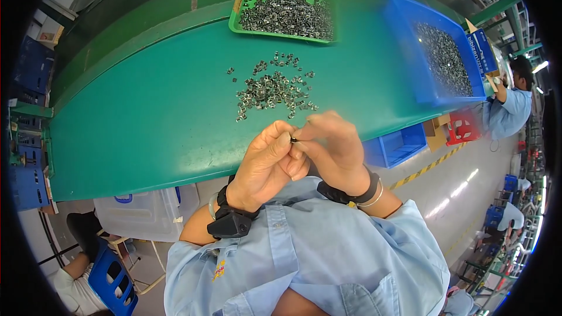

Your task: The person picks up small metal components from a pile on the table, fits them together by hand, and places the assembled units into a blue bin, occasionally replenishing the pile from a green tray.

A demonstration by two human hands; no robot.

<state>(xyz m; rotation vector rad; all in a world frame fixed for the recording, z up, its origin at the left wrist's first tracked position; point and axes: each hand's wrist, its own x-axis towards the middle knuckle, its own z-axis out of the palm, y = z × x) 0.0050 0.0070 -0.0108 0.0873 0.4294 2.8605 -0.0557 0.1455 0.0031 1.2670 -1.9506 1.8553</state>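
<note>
My left hand [266, 161] is closed, its thumb and fingertips pinching a small dark part [294, 139] in front of my chest. Meeting it there, my right hand [335, 146] is slightly blurred, with thumb and forefinger closed at the same dark part. The part's exact kind is too small to make out, and fingers cover most of it. Just beyond my hands, a loose pile of small shiny metal pieces [272, 90] is spread on the green tabletop [146, 123].
A green tray [235, 19] full of similar small pieces stands at the far side. To the right is a blue bin [410, 52] of small metal parts, with another blue bin [401, 147] below the table edge. A seated person [508, 102] is at far right; a clear plastic box [140, 213] is lower left.
</note>
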